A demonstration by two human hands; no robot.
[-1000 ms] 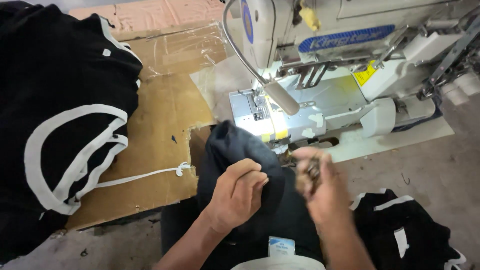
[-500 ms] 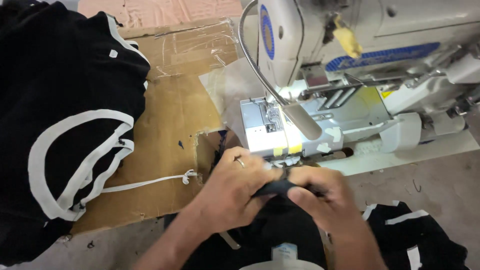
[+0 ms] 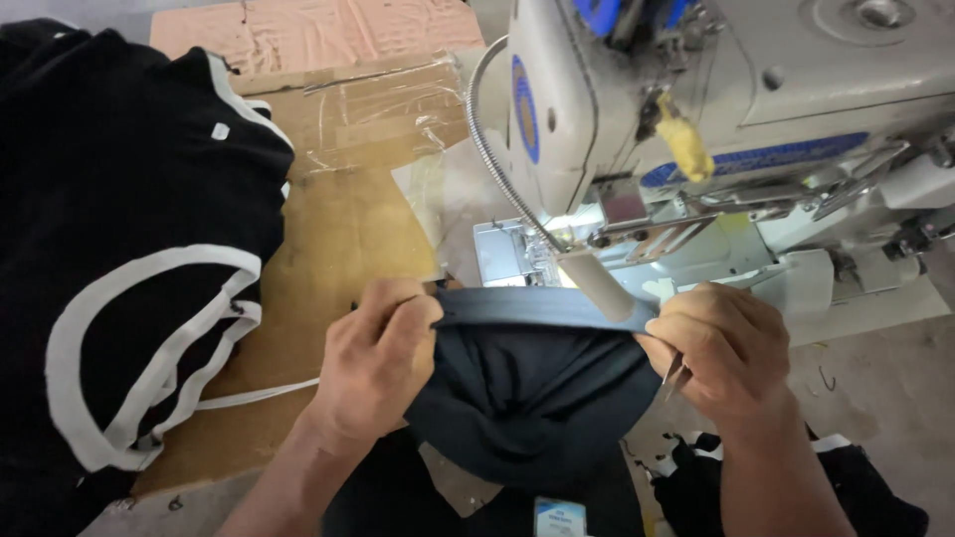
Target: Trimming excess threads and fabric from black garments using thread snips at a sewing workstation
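Dark fabric stretched between 2 hands, left hand, right hand, both pinching its edge

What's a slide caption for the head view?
Left hand and right hand stretch a dark fabric edge before a white sewing machine.

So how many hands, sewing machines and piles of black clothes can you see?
Hands: 2, left hand and right hand, both gripping the dark cloth
Sewing machines: 1, sewing machine
Black clothes piles: 2, big pile and small pile
Total: 5
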